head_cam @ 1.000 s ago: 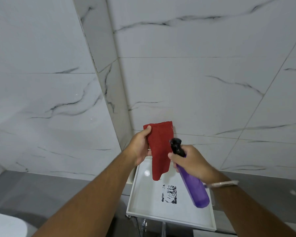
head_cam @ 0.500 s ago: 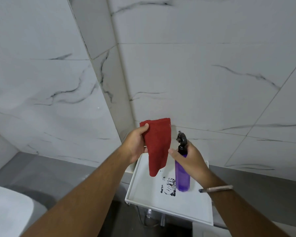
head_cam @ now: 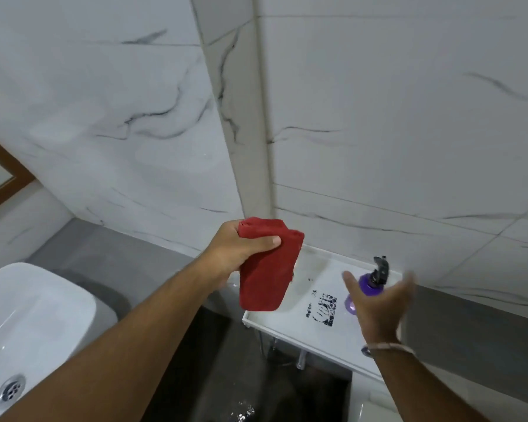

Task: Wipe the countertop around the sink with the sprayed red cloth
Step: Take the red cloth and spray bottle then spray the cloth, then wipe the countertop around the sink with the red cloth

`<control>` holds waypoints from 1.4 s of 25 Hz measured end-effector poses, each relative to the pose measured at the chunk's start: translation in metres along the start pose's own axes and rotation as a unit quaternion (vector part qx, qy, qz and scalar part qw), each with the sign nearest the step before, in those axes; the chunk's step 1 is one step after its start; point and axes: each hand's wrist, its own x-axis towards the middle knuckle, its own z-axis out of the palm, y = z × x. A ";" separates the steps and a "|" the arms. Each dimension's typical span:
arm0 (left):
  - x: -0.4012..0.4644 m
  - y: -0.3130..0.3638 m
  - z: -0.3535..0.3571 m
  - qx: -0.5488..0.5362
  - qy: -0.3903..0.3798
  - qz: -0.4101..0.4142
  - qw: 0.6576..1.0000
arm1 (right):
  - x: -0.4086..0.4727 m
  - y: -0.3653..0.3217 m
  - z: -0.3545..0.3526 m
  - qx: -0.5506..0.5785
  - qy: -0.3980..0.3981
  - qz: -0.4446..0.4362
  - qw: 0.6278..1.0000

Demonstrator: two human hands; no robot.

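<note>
Red cloth (head_cam: 265, 269), folded into a thick pad, hangs in the left hand (head_cam: 238, 254): the thumb crosses its upper front face, the other fingers are curled behind, and the grip is closed on its top end. The cloth's long axis runs nearly vertical, its free lower end pointing down and slightly toward the near side, above the left edge of the white shelf (head_cam: 287, 321). The right hand (head_cam: 375, 303) is open, fingers spread and motion-blurred, holding nothing; it sits just in front of the purple spray bottle (head_cam: 369, 287), which stands upright on the shelf with its black trigger head uppermost. The white sink (head_cam: 37, 315) lies low and to the left, its drain at the near left, with the grey countertop (head_cam: 104, 257) running behind it along the marble wall. The cloth is well apart from that surface, so the surface lies down and to the left of the gripping fingers. The left hand is the nearer to it, and the wipe would call for lowering the pad flat onto the grey surface.
</note>
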 end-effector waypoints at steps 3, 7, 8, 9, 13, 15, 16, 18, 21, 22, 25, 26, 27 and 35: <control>-0.010 0.005 -0.029 0.059 -0.004 0.035 0.998 | -0.045 0.022 -0.017 -0.048 0.083 0.079 0.992; -0.026 0.023 -0.076 0.157 -0.058 0.087 0.982 | -0.122 0.024 -0.006 0.001 -0.078 -0.003 0.997; -0.031 0.028 -0.091 0.196 -0.081 0.095 0.973 | -0.134 0.003 0.013 0.007 -0.182 -0.038 0.983; -0.036 0.032 -0.108 0.233 -0.104 0.104 0.961 | -0.143 -0.024 0.037 0.014 -0.282 -0.079 0.956; -0.044 0.036 -0.183 0.341 -0.159 0.148 0.915 | -0.142 -0.142 0.135 0.019 -0.533 -0.160 0.831; -0.037 0.022 -0.242 0.420 -0.127 0.168 0.883 | -0.141 -0.168 0.181 -0.049 -0.532 -0.228 0.814; -0.031 0.008 -0.272 0.452 -0.104 0.171 0.869 | -0.140 -0.173 0.200 -0.086 -0.523 -0.260 0.807; -0.014 -0.028 -0.327 0.472 -0.080 0.172 0.861 | -0.136 -0.178 0.234 -0.145 -0.511 -0.300 0.792; 0.030 -0.086 -0.358 0.536 -0.046 0.135 0.832 | -0.126 -0.177 0.278 -0.256 -0.467 -0.379 0.757; 0.047 -0.104 -0.361 0.563 -0.028 0.114 0.818 | -0.124 -0.172 0.295 -0.300 -0.429 -0.413 0.745; 0.092 -0.151 -0.370 0.632 0.002 0.030 0.774 | -0.124 -0.147 0.351 -0.383 -0.376 -0.483 0.692; 0.096 -0.162 -0.373 0.643 0.006 -0.002 0.765 | -0.127 -0.134 0.362 -0.418 -0.403 -0.495 0.647; 0.094 -0.169 -0.378 0.649 0.019 -0.027 0.760 | -0.131 -0.119 0.370 -0.450 -0.437 -0.500 0.597; 0.018 -0.190 -0.429 0.646 0.168 0.000 0.745 | -0.141 -0.057 0.414 -0.409 -0.442 -0.572 0.557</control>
